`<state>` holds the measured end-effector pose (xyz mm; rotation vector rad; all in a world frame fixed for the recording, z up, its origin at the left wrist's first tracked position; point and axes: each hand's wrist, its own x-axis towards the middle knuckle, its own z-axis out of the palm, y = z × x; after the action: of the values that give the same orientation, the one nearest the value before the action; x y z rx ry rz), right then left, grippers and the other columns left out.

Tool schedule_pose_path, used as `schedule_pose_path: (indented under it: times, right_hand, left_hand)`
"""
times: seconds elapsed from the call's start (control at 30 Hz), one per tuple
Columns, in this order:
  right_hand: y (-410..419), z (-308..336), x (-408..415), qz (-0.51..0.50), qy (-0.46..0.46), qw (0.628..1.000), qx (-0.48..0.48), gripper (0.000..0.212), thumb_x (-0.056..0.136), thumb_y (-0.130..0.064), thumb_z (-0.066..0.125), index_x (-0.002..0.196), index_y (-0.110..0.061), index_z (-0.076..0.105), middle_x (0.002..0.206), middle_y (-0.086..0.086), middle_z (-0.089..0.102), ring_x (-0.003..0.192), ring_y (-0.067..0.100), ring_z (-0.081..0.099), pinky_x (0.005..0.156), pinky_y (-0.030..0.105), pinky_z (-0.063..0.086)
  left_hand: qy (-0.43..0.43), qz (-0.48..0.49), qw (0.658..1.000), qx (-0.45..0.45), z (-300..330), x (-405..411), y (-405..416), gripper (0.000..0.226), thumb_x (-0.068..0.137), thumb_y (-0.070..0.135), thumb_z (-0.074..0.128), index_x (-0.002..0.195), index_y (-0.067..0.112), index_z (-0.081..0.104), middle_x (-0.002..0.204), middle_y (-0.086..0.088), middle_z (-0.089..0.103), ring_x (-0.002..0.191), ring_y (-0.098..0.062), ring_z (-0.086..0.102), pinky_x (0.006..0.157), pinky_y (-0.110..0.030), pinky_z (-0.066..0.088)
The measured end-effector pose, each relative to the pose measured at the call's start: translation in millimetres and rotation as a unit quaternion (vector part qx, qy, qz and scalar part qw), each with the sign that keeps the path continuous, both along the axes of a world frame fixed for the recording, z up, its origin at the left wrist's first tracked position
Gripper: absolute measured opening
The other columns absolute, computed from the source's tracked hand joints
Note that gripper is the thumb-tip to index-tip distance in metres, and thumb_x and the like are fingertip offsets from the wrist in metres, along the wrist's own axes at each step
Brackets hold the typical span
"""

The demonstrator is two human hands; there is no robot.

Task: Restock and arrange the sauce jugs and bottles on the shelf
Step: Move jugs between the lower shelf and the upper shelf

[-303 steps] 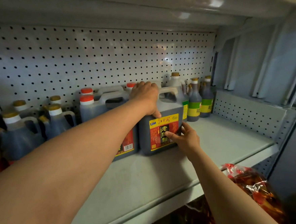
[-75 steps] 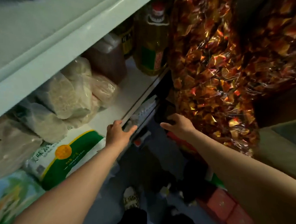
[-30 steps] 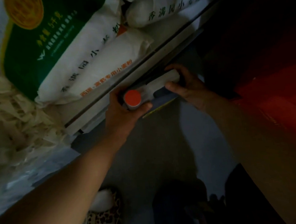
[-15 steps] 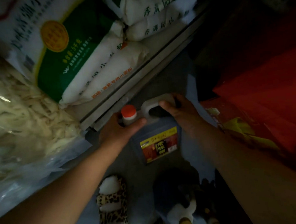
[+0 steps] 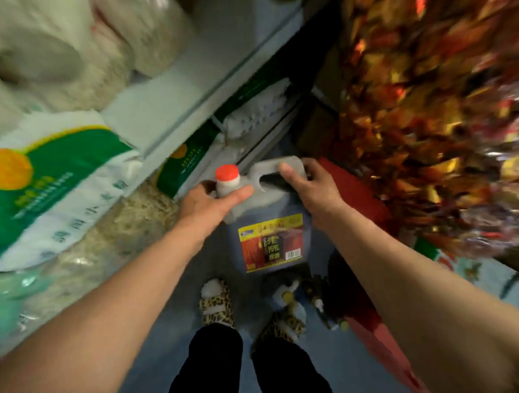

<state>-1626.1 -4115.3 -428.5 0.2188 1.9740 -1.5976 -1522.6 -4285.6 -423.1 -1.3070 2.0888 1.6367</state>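
The sauce jug [image 5: 266,226] hangs over the floor, just in front of the lower shelf edge [image 5: 215,107], with the right hand [image 5: 311,189] wrapped around its handle and the left hand [image 5: 212,202] clasping the neck under the red cap [image 5: 226,172]. The jug looks full and heavy, so a loose grip could let it swing or drop toward the slippered foot [image 5: 215,303] and the small bottles [image 5: 289,295] on the floor below. To the left the shelf edge and flour bags [image 5: 45,186] crowd in; to the right the shiny bagged goods [image 5: 439,107] hang close, though blur hides their exact edge. Open room seems to lie straight up the narrow aisle.
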Motion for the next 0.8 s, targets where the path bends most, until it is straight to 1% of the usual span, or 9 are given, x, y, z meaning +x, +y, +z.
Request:
schedule_pose_path:
  times: [0.07,0.1,0.17,0.27,0.33,0.53,0.6,0.67,0.8]
  right_hand:
    - [5.6,64.4,6.8,-0.008,0.010,1.000,-0.011,0.026,0.084,-0.037,0.079,0.097,-0.020,0.065,0.089,0.000,0.070,0.075,0.006,0.069,0.071,0.029,0.060]
    - [8.0,95.7,8.3,-0.007,0.018,1.000,-0.012,0.027,0.083,-0.040,0.079,0.098,-0.022,0.065,0.091,0.001,0.071,0.077,0.010,0.069,0.073,0.032,0.061]
    - [10.2,156.7,7.2,-0.007,0.044,0.999,-0.019,0.028,0.084,-0.040,0.078,0.099,-0.021,0.065,0.094,0.001,0.071,0.080,0.012,0.070,0.071,0.030,0.060]
    - [9.2,244.2,2.1,-0.015,0.082,0.996,-0.032,0.032,0.080,-0.047,0.079,0.098,-0.024,0.067,0.100,0.006,0.073,0.089,0.023,0.071,0.077,0.040,0.062]
    - [7.6,297.5,-1.1,-0.017,0.111,0.992,-0.049,0.031,0.082,-0.045,0.078,0.100,-0.022,0.067,0.100,0.007,0.073,0.087,0.022,0.071,0.079,0.041,0.061]
    - [-13.7,431.5,-6.7,-0.038,0.176,0.977,-0.112,0.032,0.084,-0.041,0.076,0.106,-0.018,0.071,0.109,0.013,0.074,0.096,0.028,0.072,0.087,0.050,0.059]
    - [-24.7,467.1,-10.1,-0.041,0.215,0.967,-0.132,0.036,0.081,-0.043,0.078,0.105,-0.016,0.072,0.106,0.013,0.075,0.094,0.029,0.072,0.087,0.048,0.059]
    - [-34.0,500.9,-11.3,-0.045,0.263,0.951,-0.157,0.036,0.084,-0.038,0.076,0.107,-0.011,0.070,0.103,0.013,0.076,0.088,0.027,0.071,0.081,0.042,0.059]
    - [-40.9,556.5,-10.9,-0.058,0.325,0.922,-0.203,0.024,0.088,-0.033,0.073,0.099,-0.012,0.069,0.089,0.006,0.074,0.076,0.017,0.068,0.067,0.031,0.057]
  left_hand:
    - [0.016,-0.015,1.000,0.005,61.2,0.8,1.3,0.068,0.043,0.076,0.079,0.094,0.031,0.071,0.093,0.006,0.075,0.090,-0.020,0.071,0.079,-0.036,0.057]
    - [0.024,-0.021,0.999,0.002,92.5,1.2,1.4,0.066,0.040,0.077,0.078,0.090,0.033,0.071,0.091,0.007,0.075,0.089,-0.020,0.071,0.080,-0.037,0.058]
    - [0.044,-0.035,0.998,0.002,150.0,0.2,-0.7,0.068,0.039,0.077,0.077,0.090,0.033,0.073,0.090,0.008,0.076,0.087,-0.017,0.072,0.084,-0.040,0.059]
    - [0.087,-0.052,0.995,-0.007,233.8,-5.9,-4.1,0.077,0.037,0.085,0.076,0.092,0.031,0.075,0.087,0.005,0.077,0.084,-0.020,0.073,0.083,-0.046,0.060]
    - [0.127,-0.067,0.989,-0.017,284.1,-11.9,-8.0,0.084,0.032,0.089,0.074,0.093,0.032,0.075,0.087,0.006,0.077,0.084,-0.020,0.074,0.081,-0.050,0.060]
    - [0.224,-0.063,0.970,-0.067,413.2,-28.8,-28.2,0.096,0.023,0.092,0.071,0.091,0.025,0.071,0.085,0.004,0.076,0.078,-0.019,0.073,0.071,-0.045,0.063]
    - [0.249,-0.071,0.960,-0.101,449.5,-33.3,-41.4,0.097,0.023,0.097,0.065,0.089,0.027,0.074,0.083,0.005,0.076,0.077,-0.022,0.073,0.071,-0.047,0.062]
    - [0.268,-0.084,0.949,-0.143,486.7,-36.3,-51.9,0.093,0.026,0.099,0.061,0.090,0.032,0.075,0.086,0.008,0.075,0.080,-0.022,0.071,0.076,-0.045,0.060]
    - [0.342,-0.100,0.919,-0.171,547.5,-48.1,-60.0,0.091,0.025,0.099,0.063,0.085,0.031,0.075,0.081,0.009,0.076,0.083,-0.021,0.072,0.080,-0.046,0.060]
